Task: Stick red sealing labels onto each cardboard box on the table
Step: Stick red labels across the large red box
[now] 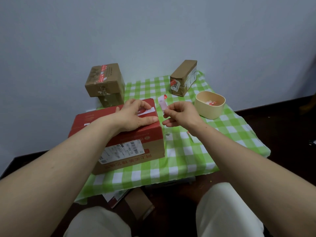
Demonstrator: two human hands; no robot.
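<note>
The tabletop [188, 156], covered with a green and white checked cloth, fills the middle of the frame. On its left part lies the biggest carton, a red-topped box [136, 142] with a white shipping slip on its near side. In the upper left, two brown boxes are stacked: the top one [104, 81] carries red sealing labels across its lid and rests on a taped lower box [111, 99]. At the upper right a long brown box [183, 77] stands on the cloth with one red label on its near end. Just right of centre sits a cream tub [209, 108] with loose labels [211, 103] inside.

The left hand [135, 117] rests on top of the red-topped box; its fingers are arched, their tips pressing a red and white label [147, 111] near the far right edge of the lid, the thumb stretched out flat, grasping nothing. The right hand [181, 113] hovers just right of that box, its fingers pinching a pale pink backing strip [162, 103] that points upward, with a small red label [165, 96] at its upper tip. Small white paper scraps [168, 135] lie on the cloth below the right hand.
</note>
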